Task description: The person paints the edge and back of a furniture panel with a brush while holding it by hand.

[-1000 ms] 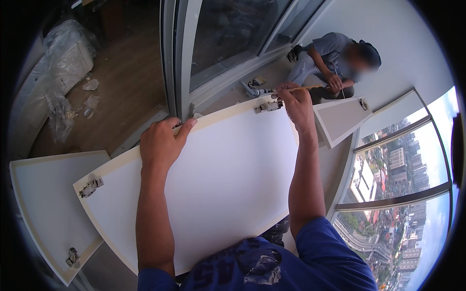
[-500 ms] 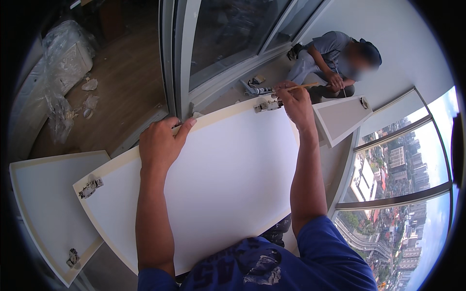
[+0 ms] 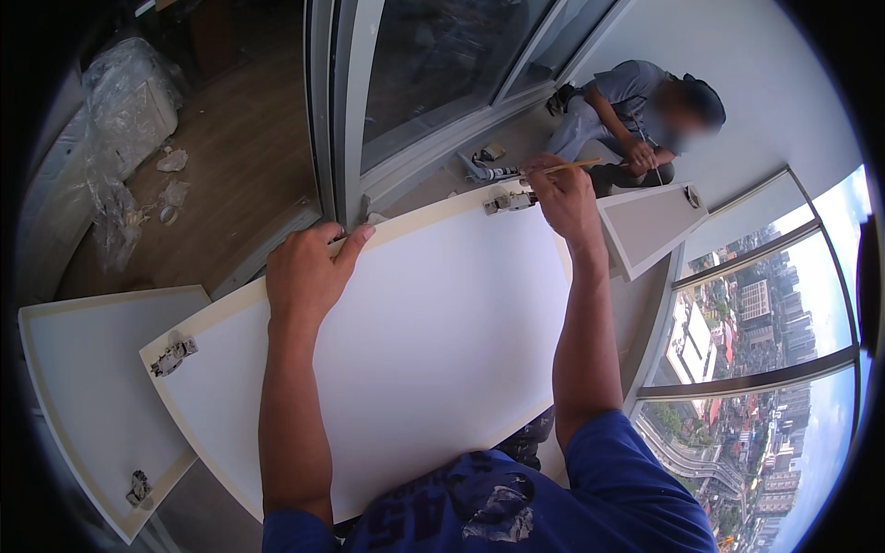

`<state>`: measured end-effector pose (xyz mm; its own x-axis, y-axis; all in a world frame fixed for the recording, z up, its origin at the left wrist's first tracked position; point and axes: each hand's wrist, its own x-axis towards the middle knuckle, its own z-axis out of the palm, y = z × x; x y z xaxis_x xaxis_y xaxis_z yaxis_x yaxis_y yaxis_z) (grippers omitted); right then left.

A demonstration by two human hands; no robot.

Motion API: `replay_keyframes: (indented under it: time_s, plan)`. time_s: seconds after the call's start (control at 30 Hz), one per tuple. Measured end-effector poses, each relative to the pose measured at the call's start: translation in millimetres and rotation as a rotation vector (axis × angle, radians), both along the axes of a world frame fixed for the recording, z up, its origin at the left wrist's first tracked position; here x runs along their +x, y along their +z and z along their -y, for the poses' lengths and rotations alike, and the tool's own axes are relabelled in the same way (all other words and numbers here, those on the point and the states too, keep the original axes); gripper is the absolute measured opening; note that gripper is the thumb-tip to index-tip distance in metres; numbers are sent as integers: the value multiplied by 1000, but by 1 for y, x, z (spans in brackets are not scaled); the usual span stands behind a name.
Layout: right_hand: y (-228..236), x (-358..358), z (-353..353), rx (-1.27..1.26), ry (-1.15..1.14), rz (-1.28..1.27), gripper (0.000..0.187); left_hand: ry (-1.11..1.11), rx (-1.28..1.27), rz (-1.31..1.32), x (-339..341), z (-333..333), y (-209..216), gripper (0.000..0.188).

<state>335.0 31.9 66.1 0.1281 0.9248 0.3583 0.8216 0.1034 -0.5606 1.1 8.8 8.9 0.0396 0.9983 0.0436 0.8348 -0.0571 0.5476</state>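
- Left hand (image 3: 309,276) flat, fingers spread, pressing white cabinet door (image 3: 406,350) at far edge, across lap.
- Right hand (image 3: 564,195) clenched around screwdriver (image 3: 562,167) at hinge (image 3: 510,200).
- Advisable: tip square on screw, door pinned firm.
- Nearby: second door (image 3: 88,387) left, co-worker (image 3: 636,111) crouched close beyond, small panel (image 3: 650,221) beside.

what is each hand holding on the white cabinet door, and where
Right hand grips a thin wooden-handled tool near its tip at the metal hinge; left hand presses the white cabinet door at its far edge.
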Motion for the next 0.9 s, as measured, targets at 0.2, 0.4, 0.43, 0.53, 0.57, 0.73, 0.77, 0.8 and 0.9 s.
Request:
replay_keyframes:
  time_s: [0.2, 0.4, 0.43, 0.53, 0.57, 0.73, 0.77, 0.8, 0.9]
  plan:
    - [8, -5, 6, -8, 9, 48, 30, 1, 103, 46, 0, 0, -10, 60]
    - [6, -9, 6, 4, 94, 60, 26, 3, 120, 52, -1, 0, -12, 61]
    - [6, -8, 5, 0, 112, 66, 26, 4, 105, 50, 0, 0, -11, 61]
    - [5, -8, 4, -2, 146, 48, 26, 2, 80, 39, 1, 1, -7, 61]
    - [4, -7, 3, -1, 160, 42, 26, 6, 69, 38, 1, 0, -6, 61]
    - [5, -7, 0, -8, 179, 18, 26, 14, 75, 42, 0, 1, -7, 62]
    - [4, -6, -1, -8, 165, 38, 25, 13, 68, 40, 0, 1, -6, 62]
    - [4, -4, -2, -8, 149, 59, 25, 10, 61, 40, 0, 1, -5, 62]
    - [5, -1, -1, -7, 107, 92, 25, -3, 66, 37, 0, 0, -5, 62]
